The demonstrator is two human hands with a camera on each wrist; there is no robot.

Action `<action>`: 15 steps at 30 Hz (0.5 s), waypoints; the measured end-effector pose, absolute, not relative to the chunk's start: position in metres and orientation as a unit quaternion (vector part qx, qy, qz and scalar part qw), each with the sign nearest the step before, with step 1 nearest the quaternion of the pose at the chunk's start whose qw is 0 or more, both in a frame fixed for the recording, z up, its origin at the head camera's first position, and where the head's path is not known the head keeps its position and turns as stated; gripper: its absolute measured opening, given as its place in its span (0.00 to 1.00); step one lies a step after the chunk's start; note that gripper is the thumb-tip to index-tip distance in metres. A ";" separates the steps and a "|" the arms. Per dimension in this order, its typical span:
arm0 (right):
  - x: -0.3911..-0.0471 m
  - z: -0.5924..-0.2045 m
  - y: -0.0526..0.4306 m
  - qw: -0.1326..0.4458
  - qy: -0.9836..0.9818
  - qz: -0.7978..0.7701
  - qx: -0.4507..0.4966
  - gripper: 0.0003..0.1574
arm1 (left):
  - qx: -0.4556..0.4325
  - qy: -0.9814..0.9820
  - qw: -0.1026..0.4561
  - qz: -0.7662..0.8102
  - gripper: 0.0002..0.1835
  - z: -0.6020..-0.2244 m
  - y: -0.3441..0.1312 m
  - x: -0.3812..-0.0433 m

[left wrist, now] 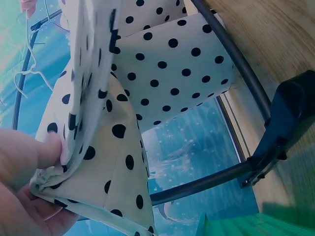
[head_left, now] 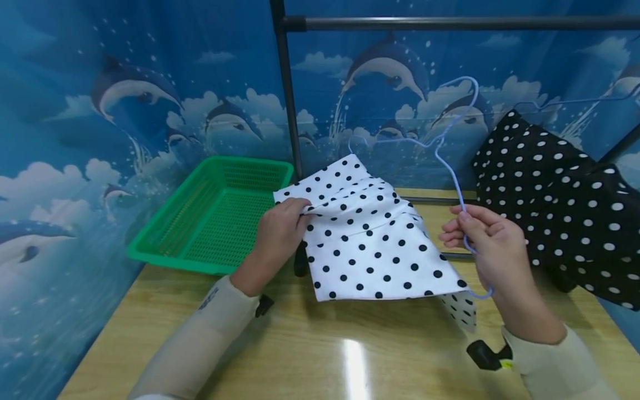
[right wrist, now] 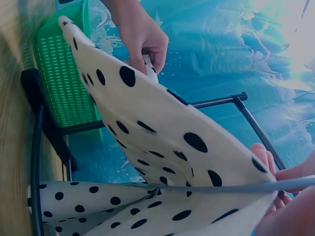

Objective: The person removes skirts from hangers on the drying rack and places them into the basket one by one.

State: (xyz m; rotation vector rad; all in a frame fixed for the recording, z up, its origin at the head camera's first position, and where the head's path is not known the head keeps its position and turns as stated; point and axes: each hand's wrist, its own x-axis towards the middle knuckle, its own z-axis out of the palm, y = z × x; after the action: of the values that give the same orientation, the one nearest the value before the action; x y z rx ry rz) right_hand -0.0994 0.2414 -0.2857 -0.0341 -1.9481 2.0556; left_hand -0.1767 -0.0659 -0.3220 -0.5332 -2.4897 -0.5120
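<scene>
A white cloth with black dots (head_left: 370,244) hangs over a pale blue wire hanger (head_left: 452,172). My left hand (head_left: 282,228) pinches the cloth at its left edge; in the left wrist view the fabric bunches between thumb and fingers (left wrist: 47,214). My right hand (head_left: 495,244) holds the hanger's right side between thumb and fingers, its hook pointing up and away. From the right wrist, the hanger bar (right wrist: 231,187) crosses in front of the dotted cloth (right wrist: 162,147). One corner of cloth hangs below the hanger's right end.
A green plastic basket (head_left: 145,250) stands on the wooden table (head_left: 280,344) at left. Behind the cloth rises a black metal rack (head_left: 450,23). On the right, a black cloth with white dots (head_left: 565,205) hangs on another blue hanger (head_left: 565,104). A dolphin-print curtain (head_left: 60,111) forms the backdrop.
</scene>
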 end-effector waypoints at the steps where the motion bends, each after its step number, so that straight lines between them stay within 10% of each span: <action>1: -0.100 -0.286 0.242 0.151 -0.678 0.720 -0.012 0.11 | -0.198 -0.925 0.265 -0.188 0.10 -0.322 -0.066 -0.177; 15: -0.100 -0.291 0.240 0.170 -0.725 0.666 -0.039 0.16 | -0.182 -0.949 0.216 -0.142 0.11 -0.321 -0.063 -0.183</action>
State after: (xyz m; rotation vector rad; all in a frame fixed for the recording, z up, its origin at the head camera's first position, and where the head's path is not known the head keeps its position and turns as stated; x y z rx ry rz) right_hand -0.1003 0.2404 -0.2907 -0.1113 -2.0607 1.8932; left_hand -0.1828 -0.0631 -0.3211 -0.5050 -2.6284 -0.3935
